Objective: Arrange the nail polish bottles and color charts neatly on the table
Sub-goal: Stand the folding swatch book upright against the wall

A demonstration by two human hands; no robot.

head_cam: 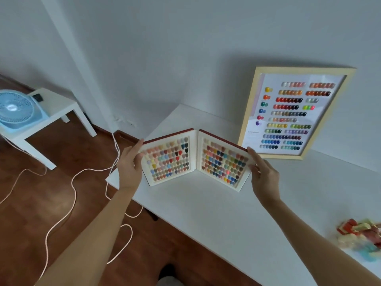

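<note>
Between both outstretched arms, the open swatch book (195, 159) stands on the table (226, 213), left hand (129, 164) and right hand (263, 174) each clamped on an outer cover edge.

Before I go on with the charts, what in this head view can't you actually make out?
- Nail polish bottles, head view: motion-blurred and cut off by the right edge; count unreadable.
- Framed chart: small print too tiny to read.
- Folding chart: its outer edges are covered by the left hand and right hand.
- Fan: cut by the left edge.
</note>
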